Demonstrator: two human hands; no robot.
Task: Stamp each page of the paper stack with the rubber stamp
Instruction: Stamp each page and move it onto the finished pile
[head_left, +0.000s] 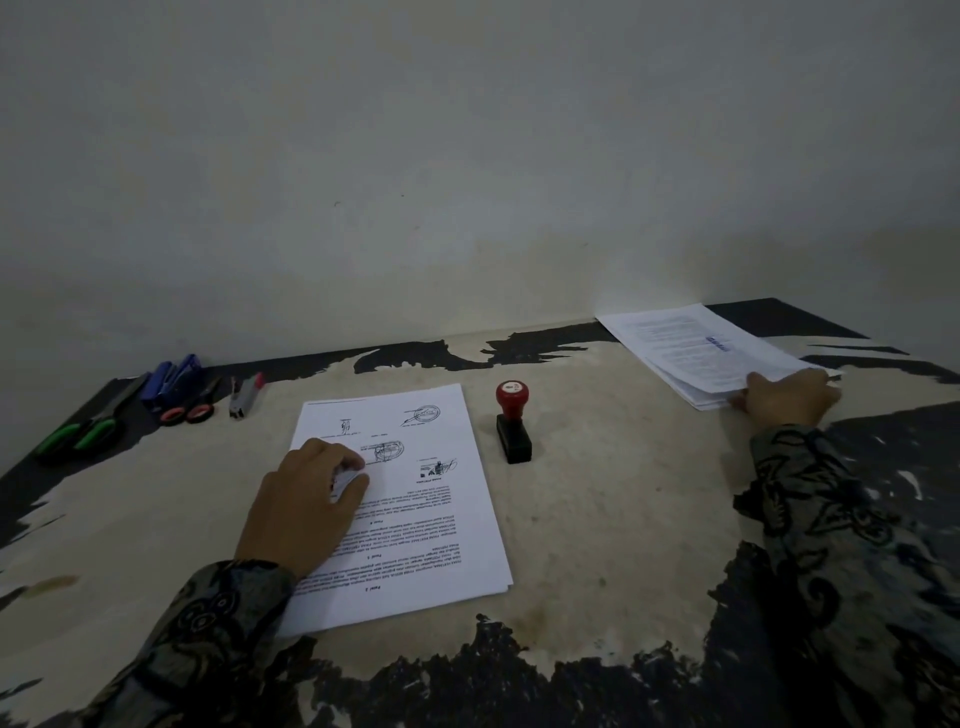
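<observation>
surface: worn table (597, 519), pale top with black patches flaking through; plain dull wall behind, dim light.
stack: paper stack (415, 519) sat centre, at 6 o'clock from the wall line, printed text upside down to the camera, several inked seals on the top sheet.
stamp: rubber stamp (512, 427) stood upright at 3 o'clock of the stack, just beside it, untouched; red rounded knob, black block base.
left hand: left hand (306, 499) pressed on the top sheet, fingers curled; whether they pinched the sheet, cannot tell.
right hand: right hand (784, 397) at 2 o'clock, gripped the near edge of a second pile (691, 348).
second pile: thin white sheets, fanned at the edge, blue mark on top.
clutter: scissors (88, 431), stapler (171, 379) at 10 o'clock.
risk: loose slick sheets could skew or double-feed; a skipped page likely. Stamp unheld, a sleeve swipe could tip it.
</observation>
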